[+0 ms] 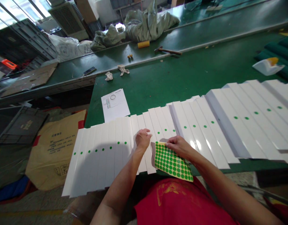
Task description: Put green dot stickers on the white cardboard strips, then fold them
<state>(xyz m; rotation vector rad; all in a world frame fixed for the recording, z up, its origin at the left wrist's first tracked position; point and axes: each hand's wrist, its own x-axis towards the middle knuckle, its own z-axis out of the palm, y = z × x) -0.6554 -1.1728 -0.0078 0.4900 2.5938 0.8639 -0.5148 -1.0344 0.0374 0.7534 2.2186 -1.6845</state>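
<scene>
While strips (197,136) left and right wear dots (110,147), those by the left hand (143,138) (grip unclear) show none; the right hand (179,146) pinches a sheet (173,162).

Green table (188,75); overlapping white panels (181,115) along near edge, left to right; many bearing green dots (103,149); printed sheet (117,106) beyond them at left; crumpled rags (108,76) farther back; hammer (171,51) at far edge.

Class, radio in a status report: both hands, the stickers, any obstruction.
Right hand gripping sheet of green dot stickers. Left hand at the white strips, contact unclear. Sheet hides part of some strips from view.
</scene>
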